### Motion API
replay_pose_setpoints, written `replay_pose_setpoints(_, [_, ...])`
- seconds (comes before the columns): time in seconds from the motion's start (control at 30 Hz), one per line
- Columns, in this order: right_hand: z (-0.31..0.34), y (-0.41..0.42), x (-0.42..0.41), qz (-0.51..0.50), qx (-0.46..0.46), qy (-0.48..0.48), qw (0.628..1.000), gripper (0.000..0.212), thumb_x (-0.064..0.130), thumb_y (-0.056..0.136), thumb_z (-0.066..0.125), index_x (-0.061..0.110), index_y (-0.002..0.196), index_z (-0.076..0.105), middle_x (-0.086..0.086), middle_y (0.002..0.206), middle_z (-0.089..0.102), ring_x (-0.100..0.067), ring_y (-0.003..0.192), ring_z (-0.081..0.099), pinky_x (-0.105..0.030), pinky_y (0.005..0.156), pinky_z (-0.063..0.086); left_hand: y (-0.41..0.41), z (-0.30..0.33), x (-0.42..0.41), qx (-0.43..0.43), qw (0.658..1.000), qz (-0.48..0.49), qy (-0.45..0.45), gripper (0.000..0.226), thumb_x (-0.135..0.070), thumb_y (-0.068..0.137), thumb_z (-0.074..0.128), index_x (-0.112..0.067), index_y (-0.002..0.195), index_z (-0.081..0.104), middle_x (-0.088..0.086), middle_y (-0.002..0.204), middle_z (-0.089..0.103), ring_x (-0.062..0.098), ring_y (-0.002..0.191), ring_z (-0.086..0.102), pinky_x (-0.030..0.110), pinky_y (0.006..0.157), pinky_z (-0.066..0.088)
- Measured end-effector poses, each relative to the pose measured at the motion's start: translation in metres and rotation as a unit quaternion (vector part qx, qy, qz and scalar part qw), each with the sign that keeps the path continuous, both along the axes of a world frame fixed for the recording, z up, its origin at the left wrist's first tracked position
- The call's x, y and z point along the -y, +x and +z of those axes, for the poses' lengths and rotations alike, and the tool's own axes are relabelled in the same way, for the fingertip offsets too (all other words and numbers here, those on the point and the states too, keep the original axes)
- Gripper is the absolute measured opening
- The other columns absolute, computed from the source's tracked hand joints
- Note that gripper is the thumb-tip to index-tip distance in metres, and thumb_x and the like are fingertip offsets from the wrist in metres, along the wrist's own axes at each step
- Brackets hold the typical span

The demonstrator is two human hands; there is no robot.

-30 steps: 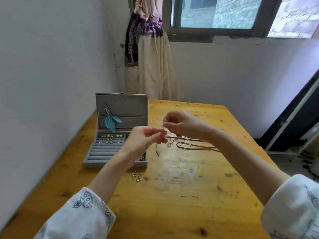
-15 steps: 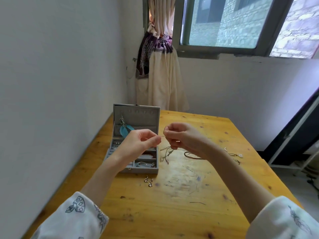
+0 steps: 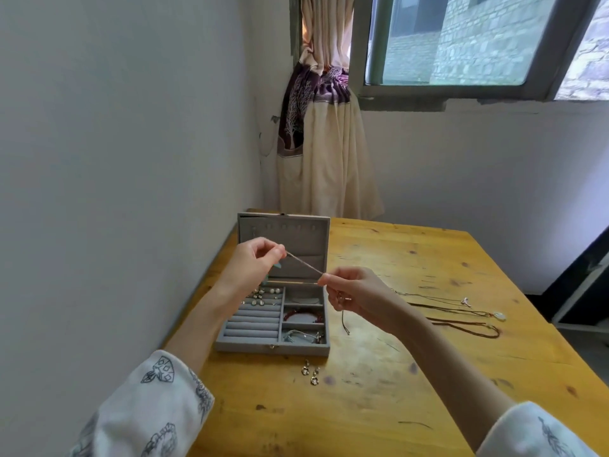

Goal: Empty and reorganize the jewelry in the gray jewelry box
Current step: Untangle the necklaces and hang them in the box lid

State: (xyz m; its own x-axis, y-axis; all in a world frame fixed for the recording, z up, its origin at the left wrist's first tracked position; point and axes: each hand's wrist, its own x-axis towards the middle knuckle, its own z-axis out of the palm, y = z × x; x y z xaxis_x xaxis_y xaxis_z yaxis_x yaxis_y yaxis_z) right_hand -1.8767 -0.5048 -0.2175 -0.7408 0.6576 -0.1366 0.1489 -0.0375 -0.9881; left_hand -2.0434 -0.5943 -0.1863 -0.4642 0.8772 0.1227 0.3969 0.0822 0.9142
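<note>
On the wooden desk (image 3: 379, 407) at frame centre, our left hand (image 3: 255, 263) and right hand (image 3: 354, 293) pinch a thin chain (image 3: 303, 263) taut above the open gray jewelry box (image 3: 273, 324).

Wooden table (image 3: 412, 407) against white wall (image 3: 115, 143), tied cream curtain (image 3: 326, 166) beside green-framed window (image 3: 461, 90).

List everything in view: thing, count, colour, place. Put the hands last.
jewelry box: one, gray, open, table's left edge
earrings in box: several, pale, upper-left compartment
bracelet: one, dark red, middle-right compartment
loose earrings: three, metallic, on the table in front of box
necklaces: three or so, thin and brown cords, table right
table: one, yellow wood
curtain: one, cream and purple, corner
window: one, gray frame
chain: one, silver, stretched between both hands
left hand: pinching chain
right hand: pinching chain
</note>
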Motion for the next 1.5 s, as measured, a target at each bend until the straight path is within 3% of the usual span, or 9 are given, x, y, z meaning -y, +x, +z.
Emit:
replay_pose_setpoints(0.2, [-0.001,-0.034,-0.051,-0.086,0.089,0.155,0.980,0.019,0.023,0.089,0.059,0.018,0.071,0.059,0.003,0.062,0.051,-0.007,0.056,0.044,-0.017,0.053,0.035,-0.030,-0.021,-0.047,-0.172,0.983,-0.014,-0.066,0.014,-0.031,0.083,0.064,-0.020,0.091,0.068,-0.010,0.076,0.060,0.004,0.070,0.052,0.013,0.058,0.038])
replay_pose_setpoints(0.3, [-0.012,-0.057,-0.082,-0.134,0.116,0.234,0.956,0.018,0.026,0.087,0.061,0.019,0.071,0.056,0.006,0.064,0.051,-0.007,0.060,0.045,-0.017,0.054,0.033,-0.039,-0.031,-0.082,-0.236,0.969,-0.005,-0.074,0.021,-0.038,0.081,0.064,-0.021,0.092,0.071,-0.007,0.084,0.056,0.008,0.084,0.054,0.021,0.073,0.045])
replay_pose_setpoints(0.4, [-0.027,-0.076,-0.106,-0.203,0.126,0.277,0.931,0.019,0.030,0.088,0.059,0.015,0.077,0.057,0.003,0.071,0.052,-0.013,0.070,0.048,-0.021,0.056,0.031,-0.044,-0.043,-0.112,-0.354,0.932,0.068,-0.040,0.026,-0.043,0.082,0.061,-0.021,0.091,0.072,-0.003,0.093,0.053,0.014,0.095,0.048,0.028,0.084,0.038])
replay_pose_setpoints(0.57, [-0.050,-0.102,-0.122,-0.294,0.107,0.298,0.902,0.020,0.027,0.091,0.054,0.008,0.089,0.060,-0.005,0.102,0.046,-0.014,0.090,0.048,-0.016,0.075,0.031,-0.040,-0.061,-0.151,-0.460,0.873,0.159,0.031,0.022,-0.034,0.082,0.064,-0.013,0.076,0.070,0.003,0.117,0.061,0.022,0.101,0.050,0.034,0.083,0.040])
replay_pose_setpoints(0.7, [-0.066,-0.111,-0.126,-0.311,0.098,0.337,0.883,0.019,0.023,0.092,0.050,0.007,0.093,0.061,-0.008,0.111,0.055,-0.015,0.096,0.050,-0.019,0.078,0.034,-0.042,-0.071,-0.169,-0.520,0.837,0.164,0.049,0.018,-0.030,0.075,0.072,-0.012,0.071,0.069,0.003,0.108,0.068,0.025,0.083,0.054,0.036,0.069,0.045])
replay_pose_setpoints(0.83, [-0.075,-0.115,-0.129,-0.329,0.109,0.419,0.839,0.018,0.020,0.093,0.048,0.006,0.092,0.058,-0.010,0.099,0.059,-0.022,0.091,0.052,-0.025,0.073,0.038,-0.051,-0.078,-0.175,-0.560,0.812,0.147,0.069,0.019,-0.030,0.077,0.069,-0.011,0.074,0.067,0.002,0.091,0.068,0.026,0.077,0.053,0.037,0.064,0.046])
replay_pose_setpoints(1.03, [-0.074,-0.119,-0.130,-0.363,0.099,0.477,0.794,0.017,0.015,0.093,0.049,0.003,0.080,0.052,-0.013,0.073,0.056,-0.026,0.069,0.051,-0.034,0.060,0.041,-0.055,-0.082,-0.181,-0.584,0.788,0.172,0.092,0.033,-0.036,0.089,0.041,-0.011,0.079,0.062,0.002,0.081,0.063,0.023,0.074,0.051,0.035,0.063,0.042])
replay_pose_setpoints(1.27, [-0.075,-0.126,-0.135,-0.363,0.115,0.389,0.839,0.019,0.019,0.091,0.050,0.003,0.083,0.055,-0.012,0.080,0.058,-0.022,0.073,0.048,-0.028,0.064,0.034,-0.050,-0.088,-0.188,-0.585,0.784,0.193,0.080,0.016,-0.027,0.079,0.063,-0.011,0.075,0.063,0.005,0.088,0.064,0.026,0.077,0.054,0.037,0.063,0.042])
replay_pose_setpoints(1.5, [-0.082,-0.121,-0.126,-0.350,0.109,0.345,0.864,0.018,0.022,0.091,0.053,0.010,0.077,0.052,-0.003,0.074,0.052,-0.018,0.068,0.045,-0.023,0.062,0.028,-0.049,-0.110,-0.173,-0.551,0.815,0.164,0.076,0.016,-0.024,0.080,0.064,-0.010,0.072,0.065,0.010,0.131,0.053,0.025,0.087,0.045,0.037,0.067,0.043])
